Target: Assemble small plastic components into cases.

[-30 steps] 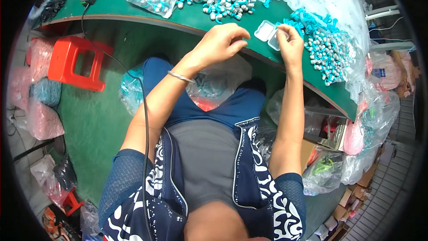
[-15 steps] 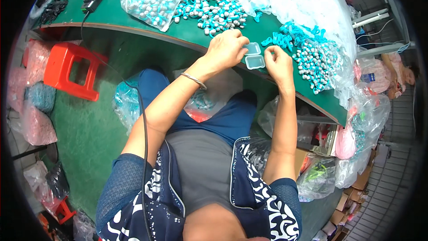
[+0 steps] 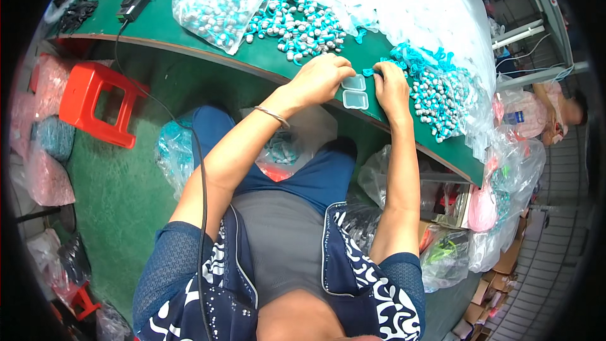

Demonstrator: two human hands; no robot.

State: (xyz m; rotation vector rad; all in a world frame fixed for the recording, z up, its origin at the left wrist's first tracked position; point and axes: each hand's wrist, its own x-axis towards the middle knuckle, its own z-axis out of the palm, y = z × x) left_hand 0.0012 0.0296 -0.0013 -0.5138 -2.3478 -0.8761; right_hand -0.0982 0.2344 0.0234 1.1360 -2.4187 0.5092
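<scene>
While both hands' fingers grasp the open clear case (image 3: 355,91), teal earbuds (image 3: 297,16) spill from bags.

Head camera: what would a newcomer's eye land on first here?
Probably the heaps of small teal-and-silver pieces spread over the green table. Near its front edge, the left hand and right hand meet at a small clear plastic case. A red stool stands on the floor at left.

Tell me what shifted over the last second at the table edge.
Both hands closed together: the left hand and right hand now press on the small clear hinged case, laid open at the green table edge. The teal and silver pieces stayed put.
</scene>
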